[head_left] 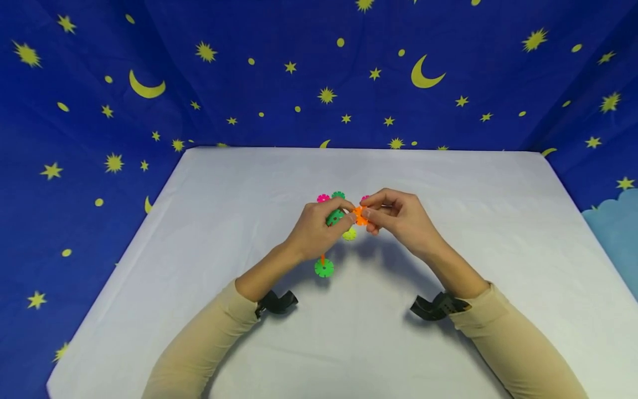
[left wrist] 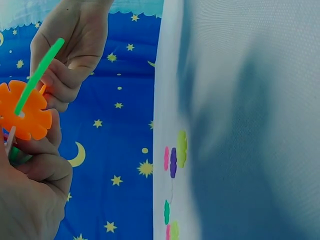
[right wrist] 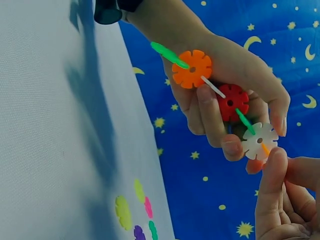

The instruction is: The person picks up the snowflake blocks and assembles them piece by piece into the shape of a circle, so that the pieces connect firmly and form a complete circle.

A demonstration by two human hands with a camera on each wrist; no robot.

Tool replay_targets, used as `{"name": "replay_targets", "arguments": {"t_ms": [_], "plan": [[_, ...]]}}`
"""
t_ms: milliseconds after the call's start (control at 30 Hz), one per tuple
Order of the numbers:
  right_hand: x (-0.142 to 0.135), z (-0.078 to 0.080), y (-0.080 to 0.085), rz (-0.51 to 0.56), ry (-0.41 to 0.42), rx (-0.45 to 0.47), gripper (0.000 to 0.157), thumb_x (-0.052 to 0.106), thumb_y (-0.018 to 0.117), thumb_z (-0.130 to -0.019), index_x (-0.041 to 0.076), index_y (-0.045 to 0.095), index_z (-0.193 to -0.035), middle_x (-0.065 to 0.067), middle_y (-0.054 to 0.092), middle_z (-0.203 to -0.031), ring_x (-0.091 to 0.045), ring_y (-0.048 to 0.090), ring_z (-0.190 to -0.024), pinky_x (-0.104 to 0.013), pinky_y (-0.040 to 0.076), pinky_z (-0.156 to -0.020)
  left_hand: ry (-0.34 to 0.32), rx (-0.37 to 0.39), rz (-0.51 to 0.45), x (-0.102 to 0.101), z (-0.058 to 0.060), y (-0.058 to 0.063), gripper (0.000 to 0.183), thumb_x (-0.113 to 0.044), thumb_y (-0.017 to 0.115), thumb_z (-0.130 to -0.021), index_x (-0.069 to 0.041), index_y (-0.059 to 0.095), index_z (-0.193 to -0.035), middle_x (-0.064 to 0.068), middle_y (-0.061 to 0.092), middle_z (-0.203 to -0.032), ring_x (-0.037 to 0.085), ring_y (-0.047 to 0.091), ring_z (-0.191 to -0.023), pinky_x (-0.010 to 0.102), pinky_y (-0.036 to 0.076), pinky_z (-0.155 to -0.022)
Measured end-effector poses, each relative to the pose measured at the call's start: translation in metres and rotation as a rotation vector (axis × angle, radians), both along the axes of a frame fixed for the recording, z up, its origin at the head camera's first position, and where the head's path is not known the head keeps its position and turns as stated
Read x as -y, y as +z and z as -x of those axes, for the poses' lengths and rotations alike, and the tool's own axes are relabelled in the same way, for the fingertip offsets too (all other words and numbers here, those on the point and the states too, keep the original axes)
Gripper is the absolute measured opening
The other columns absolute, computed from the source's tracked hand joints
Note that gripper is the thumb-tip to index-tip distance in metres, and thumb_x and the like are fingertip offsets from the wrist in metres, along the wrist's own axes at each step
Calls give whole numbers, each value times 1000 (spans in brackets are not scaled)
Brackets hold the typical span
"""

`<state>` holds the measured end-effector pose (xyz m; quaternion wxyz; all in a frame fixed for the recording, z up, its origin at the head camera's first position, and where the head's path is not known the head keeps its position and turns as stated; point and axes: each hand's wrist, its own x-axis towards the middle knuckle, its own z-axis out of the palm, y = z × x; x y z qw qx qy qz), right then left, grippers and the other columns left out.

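We judged the disc chain (right wrist: 236,106) light and stiff, best rim-held; left hand (head_left: 314,226) gripped it, right hand (head_left: 405,220) pinched an orange disc (head_left: 360,220)

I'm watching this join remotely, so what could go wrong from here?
1. The right hand pinches the small orange disc at the white disc; it might slip or slot in skewed.
2. The left hand holds the chain of discs, while the end green disc sticks out unsupported; pushing may loosen its joint.
3. Loose discs, including a purple disc, lie on the table below; a dropped piece could knock them.
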<state>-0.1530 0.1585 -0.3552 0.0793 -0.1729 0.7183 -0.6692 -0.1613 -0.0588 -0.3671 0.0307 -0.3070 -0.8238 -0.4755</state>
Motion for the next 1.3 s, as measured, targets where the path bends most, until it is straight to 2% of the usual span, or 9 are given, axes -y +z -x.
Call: {"name": "replay_targets", "arguments": {"t_ms": [167,367,500,633,767,867,1033,1167,1300], "plan": [[1,1,0,-20,-3,-6,24,20,67,-93,5,65,-111,-18,66,-98,-31,63,-72,-42,56,-71,8,-12,-37,1,1,1,17,-29,54,-96,-18,67,-96,-8,61,-73,11,46,-54,29,42,-51],[-2,9,-11,-16,1,-2,31,28,58,-98,0,64,-111,-24,61,-95,-33,61,-76,-36,56,-69,40,3,-60,1,3,0,18,-29,54,-96,-17,67,-97,-7,64,-77,12,47,-58,30,42,-54],[-4,17,-26,-147,44,14,27,22,59,-97,-1,64,-112,-25,63,-98,-35,62,-79,-40,56,-71,54,20,-69,2,4,0,21,-28,54,-97,-13,68,-104,-4,63,-81,14,46,-59,30,41,-54],[-4,25,-43,-331,138,-40,23,16,62,-94,3,67,-113,-15,69,-100,-34,63,-75,-44,55,-65,64,31,-79,2,5,1,24,-27,53,-96,-12,67,-109,-4,64,-87,14,47,-57,29,41,-51],[-4,27,-56,-452,203,-112,24,15,63,-94,11,67,-117,-7,69,-92,-24,60,-65,-35,51,-56,66,37,-93,2,5,1,24,-26,53,-96,-13,68,-111,-5,65,-87,14,43,-54,29,37,-48],[-3,27,-62,-526,226,-176,30,14,64,-93,15,65,-123,-1,67,-92,-18,55,-66,-31,47,-59,60,39,-109,3,5,1,25,-25,54,-96,-15,68,-114,-6,66,-92,13,46,-59,29,39,-50],[-2,26,-67,-552,239,-279,33,7,67,-90,13,65,-123,4,64,-115,-16,53,-83,-35,47,-74,29,29,-139,2,6,2,28,-24,52,-98,-20,65,-123,-5,66,-97,12,52,-64,29,42,-54],[0,26,-68,-553,217,-310,30,8,70,-88,12,68,-117,4,66,-113,-15,56,-88,-35,49,-78,22,16,-143,2,6,1,30,-24,52,-97,-22,64,-125,-6,65,-97,13,47,-57,29,39,-52],[3,25,-70,-560,192,-349,28,12,74,-85,13,69,-113,4,66,-108,-13,57,-87,-33,50,-78,27,20,-139,1,5,1,30,-24,52,-97,-19,65,-124,-7,64,-98,16,39,-51,30,34,-49]]}}
